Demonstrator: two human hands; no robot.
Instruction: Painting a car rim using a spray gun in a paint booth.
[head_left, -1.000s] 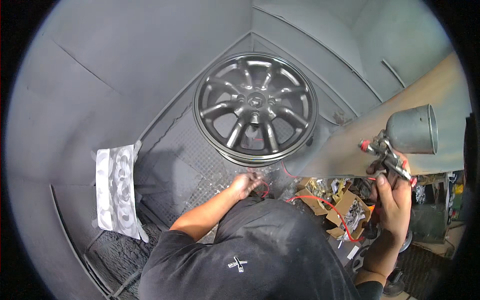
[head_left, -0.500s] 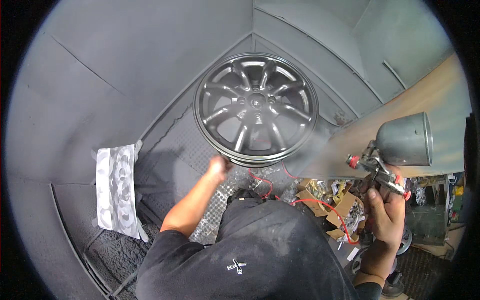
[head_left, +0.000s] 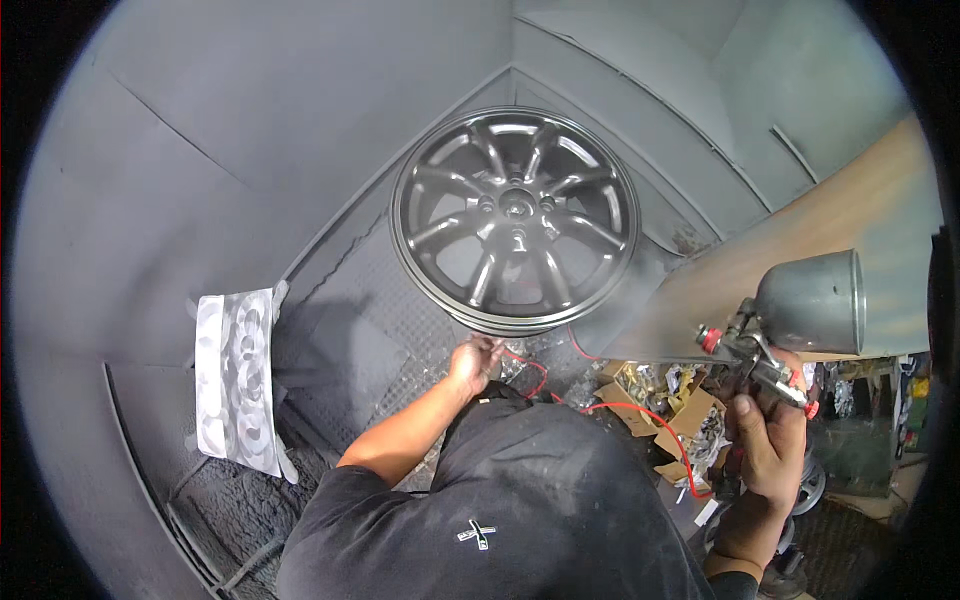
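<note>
A dark grey alloy wheel (head_left: 483, 277) with several glossy spokes lies face up in front of me. My left hand (head_left: 472, 366) is at its lower rim, fingers bent against the near edge and partly hidden there. To the right, my right hand (head_left: 772, 440) grips a spray gun (head_left: 755, 362), its fingers wrapped round the handle. A grey paint cup (head_left: 812, 303) sits on top of the gun. The nozzle points left towards the wheel, and a faint haze hangs between them. What supports the wheel is hidden beneath it.
A red hose (head_left: 655, 413) curves past my body on the right. Cardboard boxes (head_left: 690, 420) with crumpled scraps stand on the floor behind it. At left is a silvery panel (head_left: 238, 380) with swirl marks. Grey booth walls (head_left: 280, 110) and a tan panel (head_left: 800, 230) surround the wheel.
My left hand has shifted to the right along the wheel's near edge. The spray gun in my right hand has dropped slightly. Whether the wheel has turned, I cannot tell.
</note>
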